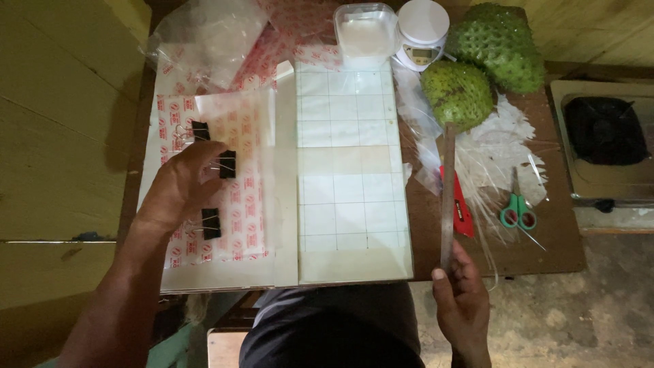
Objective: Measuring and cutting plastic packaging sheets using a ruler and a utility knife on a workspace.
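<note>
Green soursops (477, 68) beyond metal ruler (447, 197).

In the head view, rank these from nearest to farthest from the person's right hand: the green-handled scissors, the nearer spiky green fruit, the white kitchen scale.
From the right hand, which holds a long ruler:
1. Green-handled scissors, just up and to its right.
2. Nearer spiky green fruit, farther up the table.
3. White kitchen scale, at the far edge.

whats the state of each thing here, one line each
left hand: open, fingers resting on the middle binder clip
right hand: shut on the metal ruler, held lengthwise past the gridded sheet
binder clips: three, clamped on the plastic bags
scissors: closed, lying flat
plastic tub: lid on
two green fruits: whole, uncut
</note>
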